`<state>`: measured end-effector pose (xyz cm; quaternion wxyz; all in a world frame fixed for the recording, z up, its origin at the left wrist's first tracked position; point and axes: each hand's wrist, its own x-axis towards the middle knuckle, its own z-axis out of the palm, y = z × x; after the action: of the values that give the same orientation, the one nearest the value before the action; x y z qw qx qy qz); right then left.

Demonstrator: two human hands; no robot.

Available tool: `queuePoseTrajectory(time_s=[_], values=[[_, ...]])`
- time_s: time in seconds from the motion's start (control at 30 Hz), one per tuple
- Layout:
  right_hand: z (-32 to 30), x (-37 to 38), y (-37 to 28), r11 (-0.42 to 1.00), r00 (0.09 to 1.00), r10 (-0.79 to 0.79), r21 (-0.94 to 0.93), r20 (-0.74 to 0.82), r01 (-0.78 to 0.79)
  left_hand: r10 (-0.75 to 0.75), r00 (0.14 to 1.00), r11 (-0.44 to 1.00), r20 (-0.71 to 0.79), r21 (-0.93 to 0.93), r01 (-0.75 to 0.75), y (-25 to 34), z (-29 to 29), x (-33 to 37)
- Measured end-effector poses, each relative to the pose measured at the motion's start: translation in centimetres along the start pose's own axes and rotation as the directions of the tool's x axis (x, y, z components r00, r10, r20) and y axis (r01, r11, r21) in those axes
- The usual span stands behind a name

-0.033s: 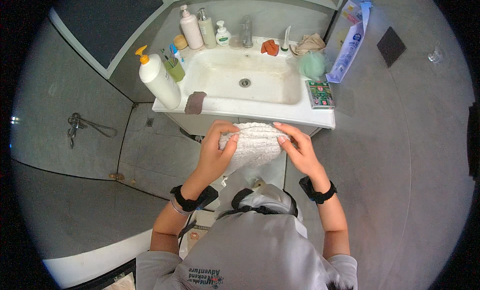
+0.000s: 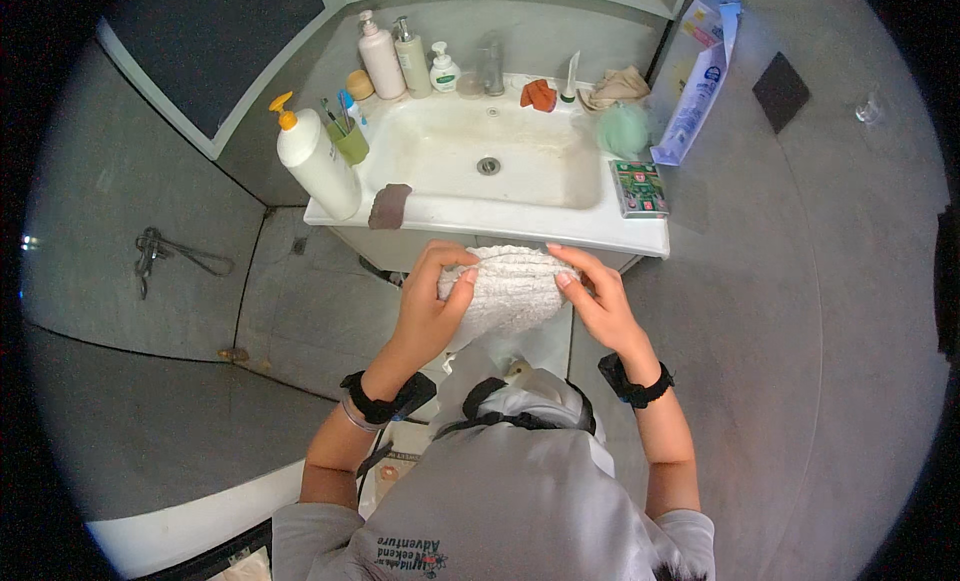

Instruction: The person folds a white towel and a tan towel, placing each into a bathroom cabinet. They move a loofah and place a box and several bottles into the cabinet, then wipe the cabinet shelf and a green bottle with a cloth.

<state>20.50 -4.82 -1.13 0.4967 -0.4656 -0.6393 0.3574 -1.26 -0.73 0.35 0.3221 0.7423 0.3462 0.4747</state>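
A white, ribbed and crinkled cloth [image 2: 515,303] is stretched between my two hands, in front of the basin's near edge. On its left side, my left hand [image 2: 440,293] grips it, the thumb on top and the fingers curled at the far edge. My right hand [image 2: 597,296] pinches the opposite side between thumb and fingers. The cloth's underside is hidden, and its exact kind does not show. Beyond it is a white washbasin [image 2: 450,209], with a brown cloth [image 2: 389,207] draped over its front rim.
On the basin's left stand a large white pump bottle [image 2: 318,166] and a green toothbrush cup [image 2: 349,141]. Several pump bottles and a faucet [image 2: 492,66] line the back. An orange cloth [image 2: 538,95], green mesh sponge [image 2: 623,131] and patterned box [image 2: 640,189] lie to the right.
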Motion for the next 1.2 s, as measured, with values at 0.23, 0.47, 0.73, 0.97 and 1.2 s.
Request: queuePoseTrajectory(time_s=[0.23, 0.47, 0.73, 0.97, 1.2], values=[[-0.8, -0.4, 3.2, 0.895, 0.995, 0.059, 0.438, 0.082, -0.089, -0.029, 0.999, 0.997, -0.028, -0.079, 0.026, 1.3, 0.3, 1.3], [0.2, -1.3, 5.1, 0.896, 0.91, 0.286, 0.253, 0.299, -0.364, -0.156, 0.987, 0.949, -0.027, -0.282, 0.142, 2.1, 0.1, 3.1], [0.6, -0.9, 1.8, 0.849, 0.957, 0.232, 0.444, 0.175, -0.287, -0.51, 0.769, 0.328, 0.386, -0.739, 0.588, -0.6, -0.1, 3.9], [0.5, 0.0, 2.0, 0.682, 0.897, 0.432, 0.614, 0.099, -0.396, -0.3, 0.616, -0.175, 0.728, -0.677, 0.715, -5.5, 1.9, -0.2], [-0.1, -0.1, 2.9, 0.785, 0.905, 0.414, 0.464, 0.101, -0.411, -0.448, 0.689, 0.407, 0.57, -0.556, 0.725, -4.2, 1.7, 0.3]])
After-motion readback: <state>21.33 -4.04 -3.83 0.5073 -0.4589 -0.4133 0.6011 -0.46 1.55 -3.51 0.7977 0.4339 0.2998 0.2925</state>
